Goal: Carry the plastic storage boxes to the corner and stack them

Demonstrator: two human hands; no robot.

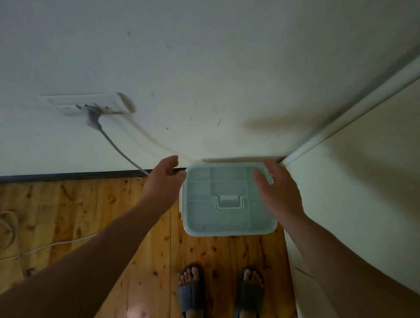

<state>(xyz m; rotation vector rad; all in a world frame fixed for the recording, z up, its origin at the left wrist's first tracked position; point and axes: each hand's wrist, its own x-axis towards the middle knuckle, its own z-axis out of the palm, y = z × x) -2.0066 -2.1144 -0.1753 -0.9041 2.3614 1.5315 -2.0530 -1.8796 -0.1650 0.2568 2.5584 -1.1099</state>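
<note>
Item: plastic storage box (228,201), one, centre right of the frame, on the floor in the corner where the two walls meet.
- Body: translucent whitish plastic, rectangular with rounded corners.
- Lid (200,219): pale green, smooth, moulded into shallow rectangular panels. Lies flat on the box.
- Handle (228,204): light green loop, folded flat at the lid's middle.

Left hand (164,178): just left of the box's upper left corner, fingers straight and close together, gripping nothing. Contact with the box cannot be told.

Right hand (276,187): over the box's upper right corner, fingers relaxed and slightly spread, gripping nothing.

Surroundings:
- Floor (83,207): knotty, glossy orange-brown wood boards.
- Skirting (55,176): dark strip.
- Walls (210,60): matt off-white, scuffed.
- Socket plate (89,103): upper left, with a grey plug and cable (121,151).
- Slippers (190,297): grey, bottom centre.
</note>
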